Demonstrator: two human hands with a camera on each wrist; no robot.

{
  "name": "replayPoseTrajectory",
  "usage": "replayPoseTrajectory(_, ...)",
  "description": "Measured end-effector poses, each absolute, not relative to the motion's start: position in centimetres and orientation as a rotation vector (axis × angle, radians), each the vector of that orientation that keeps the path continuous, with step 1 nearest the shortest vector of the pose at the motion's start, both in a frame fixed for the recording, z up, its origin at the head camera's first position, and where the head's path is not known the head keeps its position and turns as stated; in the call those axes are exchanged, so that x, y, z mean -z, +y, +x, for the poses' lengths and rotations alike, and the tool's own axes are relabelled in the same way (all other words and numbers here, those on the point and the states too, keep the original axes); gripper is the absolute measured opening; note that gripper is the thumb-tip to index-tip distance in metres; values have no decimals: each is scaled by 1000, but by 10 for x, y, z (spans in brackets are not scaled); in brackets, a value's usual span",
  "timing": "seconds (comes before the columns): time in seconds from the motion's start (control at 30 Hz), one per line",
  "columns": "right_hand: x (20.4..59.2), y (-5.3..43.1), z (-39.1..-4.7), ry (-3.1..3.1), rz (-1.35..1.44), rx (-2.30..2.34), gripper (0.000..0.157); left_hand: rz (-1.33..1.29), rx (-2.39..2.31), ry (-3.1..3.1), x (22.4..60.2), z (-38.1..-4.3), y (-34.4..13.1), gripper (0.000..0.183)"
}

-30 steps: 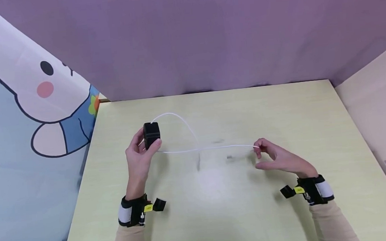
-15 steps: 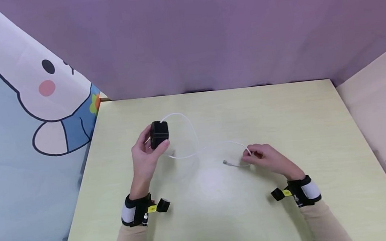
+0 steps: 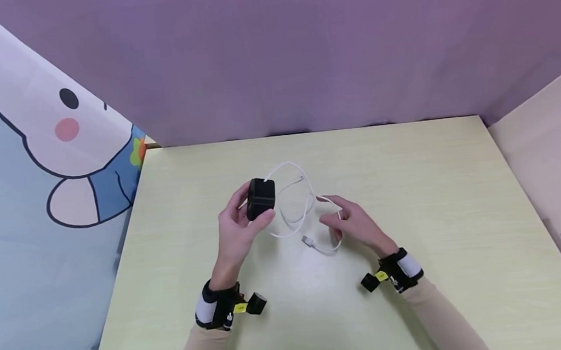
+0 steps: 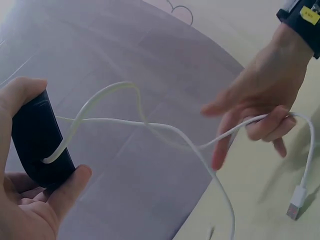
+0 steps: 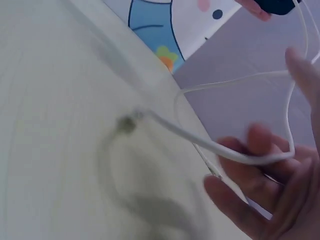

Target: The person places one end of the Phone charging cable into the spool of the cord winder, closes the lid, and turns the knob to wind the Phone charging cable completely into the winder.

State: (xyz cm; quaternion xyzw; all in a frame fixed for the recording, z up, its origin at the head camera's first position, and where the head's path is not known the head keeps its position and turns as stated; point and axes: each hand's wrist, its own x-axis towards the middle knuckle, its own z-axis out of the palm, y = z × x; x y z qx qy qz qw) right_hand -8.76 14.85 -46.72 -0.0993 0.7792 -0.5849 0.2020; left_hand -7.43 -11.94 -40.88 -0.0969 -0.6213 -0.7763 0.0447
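My left hand (image 3: pixel 233 233) grips a small black box (image 3: pixel 261 198) between thumb and fingers, raised over the table. From a hole in the box's end, seen in the left wrist view, comes a white USB cable (image 4: pixel 102 95). The cable loops loosely between the hands. On the right, my right hand (image 3: pixel 356 224) holds the cable in its curled fingers, while thumb and forefinger reach out straighter, as the left wrist view shows. Past those fingers the USB plug (image 3: pixel 308 241) dangles over the table. The other, thinner cable end (image 3: pixel 301 179) shows behind the loops.
A pale wooden table (image 3: pixel 434 174) lies under both hands. Behind it rises a purple cloth (image 3: pixel 301 58). At the left hangs a light blue cloth (image 3: pixel 17 283) with a cartoon figure, and a pale cloth (image 3: pixel 551 153) borders the right side.
Both hands have come closer together, the left moving right with the black box and the right moving left. The cable, stretched straight before, now hangs in slack loops.
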Motion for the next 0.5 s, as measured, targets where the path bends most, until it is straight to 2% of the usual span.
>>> replayPoseTrajectory(0.17,487,134,-95,2090,-237,1799,54,-302,2410,-1903,411,-70,-113,65)
replayPoseTrajectory(0.37,491,119,-90,1994,-281,1828,34,-322,2442,-1906,411,-67,-110,66)
replayPoseTrajectory(0.5,489,123,-87,1944,-286,1876,39,-310,2416,-1861,409,-68,-116,65)
